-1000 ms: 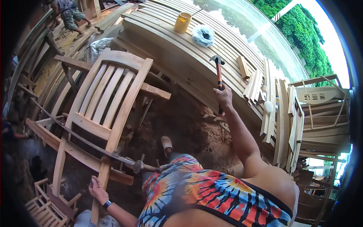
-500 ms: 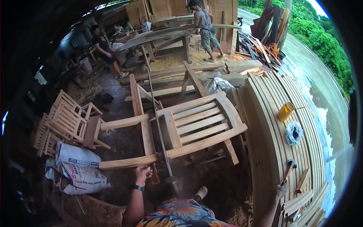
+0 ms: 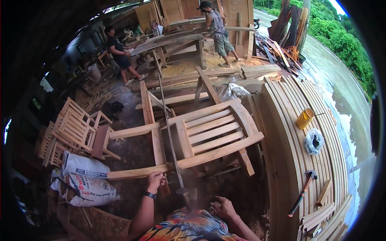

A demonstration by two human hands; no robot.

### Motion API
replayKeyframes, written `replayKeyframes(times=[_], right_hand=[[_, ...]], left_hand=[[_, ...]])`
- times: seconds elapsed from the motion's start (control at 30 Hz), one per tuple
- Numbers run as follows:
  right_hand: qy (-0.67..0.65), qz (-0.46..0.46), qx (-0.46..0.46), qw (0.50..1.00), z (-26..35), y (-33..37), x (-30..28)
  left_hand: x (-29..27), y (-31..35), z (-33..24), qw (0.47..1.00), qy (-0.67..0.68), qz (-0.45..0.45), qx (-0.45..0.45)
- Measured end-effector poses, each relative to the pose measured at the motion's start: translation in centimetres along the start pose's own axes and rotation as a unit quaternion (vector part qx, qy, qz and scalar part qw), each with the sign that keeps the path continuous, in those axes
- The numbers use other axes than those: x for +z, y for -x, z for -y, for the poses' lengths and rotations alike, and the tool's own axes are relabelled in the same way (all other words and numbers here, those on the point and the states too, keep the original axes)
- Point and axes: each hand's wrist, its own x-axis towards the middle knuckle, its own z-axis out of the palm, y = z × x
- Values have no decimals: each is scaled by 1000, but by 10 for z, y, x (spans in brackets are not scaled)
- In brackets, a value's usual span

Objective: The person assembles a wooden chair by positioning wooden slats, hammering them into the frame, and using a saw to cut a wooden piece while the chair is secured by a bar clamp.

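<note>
A pale wooden chair-back frame [image 3: 219, 152] with several slats lies flat on trestle supports before me. Across it runs a long metal bar clamp [image 3: 170, 138], its threaded screw end [image 3: 183, 193] pointing toward my body. My left hand [image 3: 155, 182] is closed, fingertips pressed together, right by the frame's near rail; whatever it pinches is too small to make out. Right of the clamp screw, my right hand [image 3: 225, 209] hovers close to my body, fingers loosely bent and apart, nothing visible in it. A claw hammer [image 3: 303, 193] rests on the stacked boards to my right.
Stacked long boards [image 3: 287, 132] fill the right side, bearing a yellow jar [image 3: 304, 118] and a plastic bag [image 3: 314, 141]. On the left are slatted chairs [image 3: 76, 124] and a filled sack [image 3: 90, 186]. Two people stand near a far workbench [image 3: 169, 42].
My right hand has let go of the hammer, leaving it on the boards, and moved left in front of my body. My left hand stays by the rail. The person at far left has shifted rightward.
</note>
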Motion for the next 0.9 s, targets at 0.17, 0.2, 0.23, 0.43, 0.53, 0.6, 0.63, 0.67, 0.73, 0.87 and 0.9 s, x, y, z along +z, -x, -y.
replayKeyframes(times=[0.17, 0.2, 0.23, 0.43, 0.53, 0.6, 0.63, 0.67, 0.73, 0.87, 0.9], right_hand=[[-25, 96, -27, 995, 50, -39, 54], [-66, 131, -28, 989, 49, -50, 66], [-106, 164, -29, 980, 48, -64, 79], [-28, 149, 73, 986, 71, -78, 120], [-56, 47, 97, 993, 72, -80, 145], [-52, 19, 150, 987, 83, -83, 159], [-20, -4, 98, 995, 93, -89, 165], [-6, -27, 133, 991, 74, -90, 165], [-7, -44, 143, 989, 71, -94, 160], [-19, -3, 155, 988, 72, -97, 158], [-1, 6, 174, 985, 70, -95, 160]], left_hand=[[10, -32, -49, 999, -37, 1, 15], [14, -47, -60, 999, -35, 15, 34], [18, -65, -74, 998, -31, 30, 53], [40, -250, -142, 981, -58, 11, 184], [58, -369, -183, 942, -219, -31, 253], [60, -433, -188, 958, -204, -117, 163], [0, -478, -196, 981, -97, -115, 119], [72, -483, -180, 994, -95, -54, 3], [88, -513, -176, 991, 67, 66, -91], [73, -548, -179, 975, 104, 162, -114], [79, -539, -182, 969, 121, 187, -111]])
